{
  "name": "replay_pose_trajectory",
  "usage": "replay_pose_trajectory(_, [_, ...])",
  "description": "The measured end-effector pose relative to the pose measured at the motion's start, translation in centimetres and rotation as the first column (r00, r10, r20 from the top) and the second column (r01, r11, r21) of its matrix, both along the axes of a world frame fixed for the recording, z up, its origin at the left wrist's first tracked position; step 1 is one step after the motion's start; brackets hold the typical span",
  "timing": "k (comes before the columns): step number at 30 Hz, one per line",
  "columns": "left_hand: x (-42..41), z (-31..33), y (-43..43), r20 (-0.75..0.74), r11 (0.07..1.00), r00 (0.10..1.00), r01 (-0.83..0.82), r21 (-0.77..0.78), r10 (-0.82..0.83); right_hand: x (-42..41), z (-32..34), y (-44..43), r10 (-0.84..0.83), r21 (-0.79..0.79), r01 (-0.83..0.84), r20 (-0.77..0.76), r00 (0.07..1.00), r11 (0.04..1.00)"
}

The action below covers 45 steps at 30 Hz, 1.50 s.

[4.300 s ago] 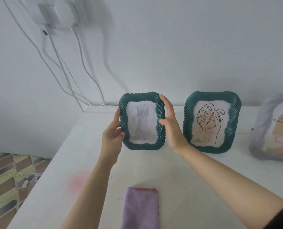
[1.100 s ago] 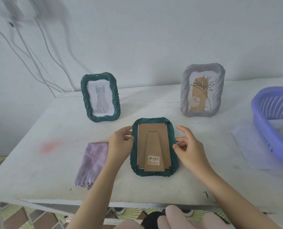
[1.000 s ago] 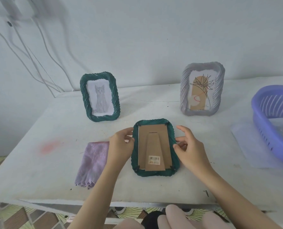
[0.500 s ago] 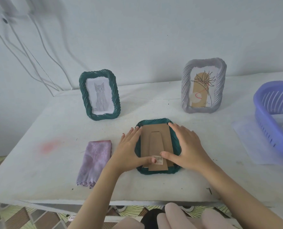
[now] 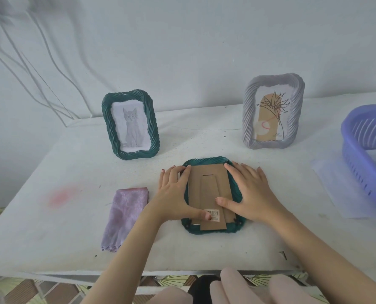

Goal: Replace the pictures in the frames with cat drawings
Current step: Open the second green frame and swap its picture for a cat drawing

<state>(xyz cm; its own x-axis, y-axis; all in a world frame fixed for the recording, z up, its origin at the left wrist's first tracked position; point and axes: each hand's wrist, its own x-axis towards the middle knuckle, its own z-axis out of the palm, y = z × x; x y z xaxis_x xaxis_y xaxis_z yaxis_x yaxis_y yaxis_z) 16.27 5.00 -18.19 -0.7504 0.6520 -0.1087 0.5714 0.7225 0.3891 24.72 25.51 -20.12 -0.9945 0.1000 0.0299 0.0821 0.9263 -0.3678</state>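
One wide head-worn camera: we look forward and down from the six o'clock edge of the table (image 5: 51, 227), close over it, toward the wall (image 5: 182, 51) at twelve o'clock.

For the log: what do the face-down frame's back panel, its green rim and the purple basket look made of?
Back panel: matt brown cardboard or fibreboard, with a cut stand flap and barcode sticker. Green rim: probably moulded plastic or resin; rope-like ridges, slight sheen. Purple basket: plastic; smooth, uniform colour, slotted walls.

You're in what looks like a home room; a white table (image 5: 51, 238) against a bare wall (image 5: 204, 40) with trailing cables (image 5: 59, 108); patterned floor tiles (image 5: 18, 290); a purple plastic basket (image 5: 358, 163).
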Motion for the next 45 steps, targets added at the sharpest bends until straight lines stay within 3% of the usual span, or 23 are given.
replay_pose_trajectory(9, [-0.5, 1.3, 1.0, 0.160, 0.982, 0.987, 0.027, -0.187, 0.003, -1.1, 1.5, 0.2, 0.029, -0.013, -0.026, 0.191, 0.981, 1.000])
replay_pose_trajectory(19, [-0.9, 3.0, 2.8, 0.123, 0.935, 0.992, 0.027, -0.354, 0.017, -2.2, 2.8, -0.1, 0.005, -0.003, -0.004, 0.266, 0.964, 1.000])
replay_pose_trajectory(22, [-0.9, 2.5, 2.3, 0.111, 0.962, 0.993, 0.000, -0.272, 0.031, -1.8, 2.6, -0.1, 0.002, -0.023, 0.004, 0.234, 0.972, 1.000])
replay_pose_trajectory(26, [0.4, 1.1, 0.4, 0.051, 0.999, 0.998, -0.039, -0.019, 0.040, 0.0, 1.4, -0.2, 0.017, -0.088, -0.008, 0.098, 0.995, 0.996])
replay_pose_trajectory(29, [2.2, -0.1, -1.2, -0.028, 0.980, 0.998, -0.049, 0.190, 0.056, 1.9, 0.5, -0.5, 0.029, -0.159, -0.033, -0.024, 0.999, 0.987])
replay_pose_trajectory(32, [4.0, -0.8, -2.7, 0.019, 0.935, 0.999, -0.045, 0.351, 0.041, 4.2, 0.3, -0.6, 0.053, -0.235, -0.070, -0.080, 0.995, 0.969])
replay_pose_trajectory(36, [5.6, -1.1, -3.9, 0.072, 0.903, 0.996, -0.082, 0.422, 0.057, 6.8, 0.0, -0.7, 0.086, -0.295, -0.127, -0.146, 0.986, 0.947])
replay_pose_trajectory(45, [6.9, -2.0, -3.8, 0.159, 0.834, 0.972, -0.229, 0.503, 0.171, 7.6, -1.1, -1.2, -0.005, -0.374, -0.088, -0.241, 0.970, 0.923])
